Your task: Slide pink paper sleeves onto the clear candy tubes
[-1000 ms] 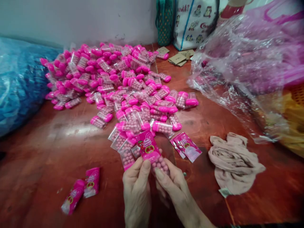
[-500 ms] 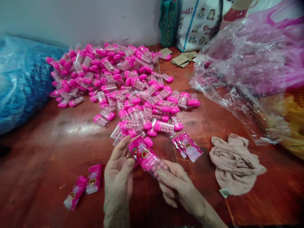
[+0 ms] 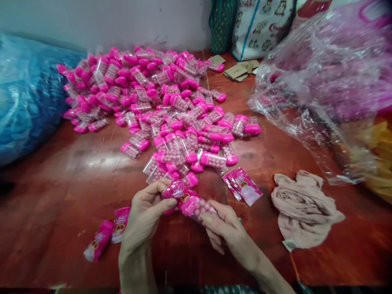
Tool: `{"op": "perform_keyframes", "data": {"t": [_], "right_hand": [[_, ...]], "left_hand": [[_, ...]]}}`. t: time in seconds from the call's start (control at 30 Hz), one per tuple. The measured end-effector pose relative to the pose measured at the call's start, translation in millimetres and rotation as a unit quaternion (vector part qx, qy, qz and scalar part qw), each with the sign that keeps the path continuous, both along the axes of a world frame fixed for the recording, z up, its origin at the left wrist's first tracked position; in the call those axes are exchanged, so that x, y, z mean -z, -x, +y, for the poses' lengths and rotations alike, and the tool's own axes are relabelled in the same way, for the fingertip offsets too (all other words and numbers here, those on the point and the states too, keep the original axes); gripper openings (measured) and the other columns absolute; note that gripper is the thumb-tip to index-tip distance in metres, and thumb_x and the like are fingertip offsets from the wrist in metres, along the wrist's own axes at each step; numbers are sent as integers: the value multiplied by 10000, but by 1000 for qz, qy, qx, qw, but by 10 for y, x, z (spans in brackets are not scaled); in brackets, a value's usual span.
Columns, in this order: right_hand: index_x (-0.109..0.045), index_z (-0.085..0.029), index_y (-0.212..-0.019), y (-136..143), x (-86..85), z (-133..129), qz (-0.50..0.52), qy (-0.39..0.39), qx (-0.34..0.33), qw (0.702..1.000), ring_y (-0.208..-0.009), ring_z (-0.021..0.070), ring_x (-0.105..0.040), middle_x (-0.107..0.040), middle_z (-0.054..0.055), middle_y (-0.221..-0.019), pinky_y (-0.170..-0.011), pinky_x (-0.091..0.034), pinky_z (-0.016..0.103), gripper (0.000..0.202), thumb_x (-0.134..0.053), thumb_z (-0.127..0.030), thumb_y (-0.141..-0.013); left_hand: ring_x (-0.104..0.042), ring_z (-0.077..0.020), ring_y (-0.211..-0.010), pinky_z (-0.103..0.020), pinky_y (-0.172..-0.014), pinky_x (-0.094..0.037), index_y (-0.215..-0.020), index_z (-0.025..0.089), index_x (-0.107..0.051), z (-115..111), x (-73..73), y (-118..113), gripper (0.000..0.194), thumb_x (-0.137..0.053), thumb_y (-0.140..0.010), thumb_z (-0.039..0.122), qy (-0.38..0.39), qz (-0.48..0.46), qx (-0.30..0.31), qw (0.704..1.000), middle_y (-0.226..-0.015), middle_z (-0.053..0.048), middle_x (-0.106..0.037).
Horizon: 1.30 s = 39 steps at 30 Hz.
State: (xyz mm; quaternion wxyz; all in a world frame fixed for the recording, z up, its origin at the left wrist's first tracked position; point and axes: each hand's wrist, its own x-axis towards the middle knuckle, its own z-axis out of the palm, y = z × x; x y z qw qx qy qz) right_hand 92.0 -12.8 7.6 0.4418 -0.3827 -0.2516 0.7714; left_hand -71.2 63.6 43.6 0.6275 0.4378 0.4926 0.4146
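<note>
Between my hands is a small clear candy bottle (image 3: 204, 207) filled with pink balls, lying at a slant. A printed pink plastic sleeve (image 3: 185, 197) covers its upper left part. My left hand (image 3: 143, 214) is closed, with thumb and fingers pinching the sleeved end. At the clear lower right end, my right hand (image 3: 225, 226) grips the bottle between thumb and fingers. Just beyond them spreads a big pile of pink-capped candy bottles (image 3: 174, 104). Two sleeved bottles (image 3: 98, 241) lie to the left of my left hand. Flat printed sleeves (image 3: 245, 185) rest right of the pile.
A blue plastic bag (image 3: 27, 98) bulges at the left. Clear and pink plastic bags (image 3: 321, 81) fill the right side, above a crumpled beige cloth (image 3: 306, 210). Cardboard pieces (image 3: 237, 71), a white printed bag (image 3: 260, 28) and a green bag (image 3: 219, 26) are by the wall.
My left hand has shifted down and left along the sleeve, its fingers now closer around that end. The sleeve looks more crumpled. The right hand keeps its grip; the view has tilted slightly.
</note>
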Motion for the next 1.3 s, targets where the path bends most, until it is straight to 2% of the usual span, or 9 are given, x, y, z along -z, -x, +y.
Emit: {"op": "perform_keyframes", "data": {"t": [0.13, 0.33, 0.43, 0.5, 0.63, 0.73, 0.93, 1.1, 1.3], "right_hand": [[-419, -187, -733, 48, -43, -5, -20, 5, 26, 999, -345, 26, -254, -339, -105, -489, -319, -220, 155, 245, -484, -360, -893], [-392, -190, -706, 84, -103, 10, -19, 15, 30, 999, -370, 26, -232, -306, -104, -508, -334, -198, 160, 275, -490, -373, -887], [-395, -190, -715, 83, -68, 18, -19, 13, 39, 999, -359, 25, -225, -303, -109, -498, -329, -194, 159, 275, -490, -385, -885], [-410, -187, -732, 78, -34, 21, -22, 4, 45, 999, -349, 25, -236, -314, -110, -492, -323, -204, 158, 261, -483, -383, -889], [-417, -185, -740, 72, -5, 25, -11, -8, 53, 998, -349, 27, -239, -328, -106, -504, -322, -216, 158, 253, -468, -378, -896], [-405, -191, -736, 74, -38, 23, -15, -2, 55, 998, -355, 32, -230, -315, -108, -498, -329, -209, 166, 259, -473, -388, -891], [-464, -180, -748, 63, -128, -27, -113, 3, 72, 991, -447, 58, -268, -357, -64, -573, -390, -231, 188, 269, -475, -411, -884], [-538, -186, -813, 19, -166, -64, -167, 4, 51, 985, -535, 98, -357, -448, -17, -662, -447, -297, 202, 271, -493, -450, -859], [-592, -230, -966, 81, -197, -69, -250, -22, 27, 968, -754, 181, -498, -547, 17, -764, -653, -404, 258, 287, -480, -469, -855]], "left_hand": [[-521, -70, -677, -128, -622, -439, -613, 133, -592, 2, 13, 2, 127, -692, -641, 60, 12, -14, -6, 1000, -736, 14, -574], [-509, -66, -497, -147, -467, -435, -655, 142, -608, 19, 102, -45, 163, -747, -578, 108, 71, -72, -69, 992, -605, 26, -596], [-551, -84, -505, -161, -464, -449, -813, 172, -657, -1, 157, -100, 288, -762, -553, 109, 71, -91, -107, 988, -654, 16, -652], [-611, -124, -608, -201, -554, -491, -909, 177, -673, -50, 196, -149, 407, -783, -522, 120, 78, -93, -123, 985, -732, -13, -693], [-622, -169, -619, -290, -659, -505, -686, 131, -720, -195, 250, -250, 223, -810, -489, 183, 123, -74, -112, 983, -641, -46, -699], [-591, -140, -575, -262, -649, -490, -607, 136, -719, -285, 248, -303, 138, -799, -521, 209, 117, -67, -124, 983, -566, -22, -672], [-558, -80, -565, -163, -578, -452, -643, 170, -727, -409, 235, -368, 87, -772, -574, 142, 79, -43, -158, 983, -586, 28, -640], [-608, -126, -607, -216, -630, -489, -693, 162, -733, -441, 205, -411, 91, -754, -605, 174, 116, -81, -152, 978, -622, -14, -680], [-660, -204, -711, -319, -706, -518, -762, 136, -723, -411, 154, -446, 151, -713, -669, 254, 175, -152, -142, 962, -759, -92, -719]]}}
